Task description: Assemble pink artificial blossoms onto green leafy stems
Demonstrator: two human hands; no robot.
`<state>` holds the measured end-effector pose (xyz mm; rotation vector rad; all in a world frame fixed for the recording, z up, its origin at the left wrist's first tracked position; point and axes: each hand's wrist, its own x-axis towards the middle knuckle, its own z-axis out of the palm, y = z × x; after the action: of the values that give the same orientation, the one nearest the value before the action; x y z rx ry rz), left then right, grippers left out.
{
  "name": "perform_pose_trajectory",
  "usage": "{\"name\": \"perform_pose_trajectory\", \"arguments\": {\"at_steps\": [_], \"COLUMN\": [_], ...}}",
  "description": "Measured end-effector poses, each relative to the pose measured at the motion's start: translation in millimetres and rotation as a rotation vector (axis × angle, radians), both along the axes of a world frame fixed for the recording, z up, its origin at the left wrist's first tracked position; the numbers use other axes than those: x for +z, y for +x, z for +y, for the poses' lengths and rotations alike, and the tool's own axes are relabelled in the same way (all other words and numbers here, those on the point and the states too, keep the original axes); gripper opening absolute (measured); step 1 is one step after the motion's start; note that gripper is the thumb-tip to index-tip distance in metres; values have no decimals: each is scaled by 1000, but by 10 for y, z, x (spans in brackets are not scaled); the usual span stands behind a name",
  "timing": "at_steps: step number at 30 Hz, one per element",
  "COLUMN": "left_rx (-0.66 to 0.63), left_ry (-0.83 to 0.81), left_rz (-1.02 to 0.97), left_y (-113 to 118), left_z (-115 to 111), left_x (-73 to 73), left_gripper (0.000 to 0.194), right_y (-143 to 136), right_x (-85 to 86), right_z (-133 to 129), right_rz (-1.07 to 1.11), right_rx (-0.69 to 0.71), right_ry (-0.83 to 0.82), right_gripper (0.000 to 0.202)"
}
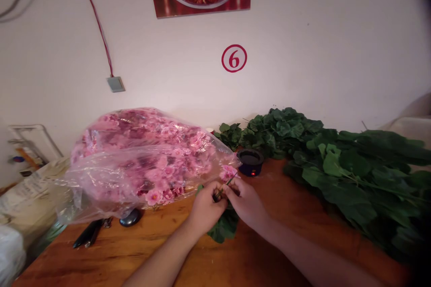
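Observation:
Above the table my left hand (pixel 207 206) is closed around a green leafy stem (pixel 225 226), whose leaves hang below my fingers. My right hand (pixel 246 205) meets it, thumb and fingertips pinched on the thin upper end of the stem. A pink artificial flower (pixel 228 172) shows just beyond my fingertips; whether it is joined to the stem I cannot tell. Just behind the hands stands a small dark round pot (pixel 249 161) with a red light on its front. To the left lies a clear plastic bag (pixel 111 166) full of pink flowers.
Piled green leaf branches (pixel 350 170) cover the right side and back of the wooden table (pixel 161 251). At the front left lie a black handled object (pixel 88 233) and a dark round object (pixel 130 218). A white wall (pixel 188 67) rises behind.

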<state>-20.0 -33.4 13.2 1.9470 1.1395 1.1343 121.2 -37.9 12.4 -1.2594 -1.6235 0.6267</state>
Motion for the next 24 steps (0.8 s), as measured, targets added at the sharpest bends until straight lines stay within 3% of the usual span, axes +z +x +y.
{"name": "perform_pose_trajectory", "arguments": {"at_steps": [9,18,24], "left_rx": [26,29,-5], "left_ry": [-58,1,16], "left_rz": [-95,91,92], "left_y": [-14,-15,-4], "left_z": [71,4,-25], "left_x": [-55,32,42], "left_gripper": [12,12,7], "right_y": [7,-22,-39], "right_x": [-25,-57,-93], "right_z": [34,37,57], "right_rz": [36,94,125], "right_rx": [79,26,16], "right_ry": [-27,-7,-33], "right_gripper": [13,17,21]}}
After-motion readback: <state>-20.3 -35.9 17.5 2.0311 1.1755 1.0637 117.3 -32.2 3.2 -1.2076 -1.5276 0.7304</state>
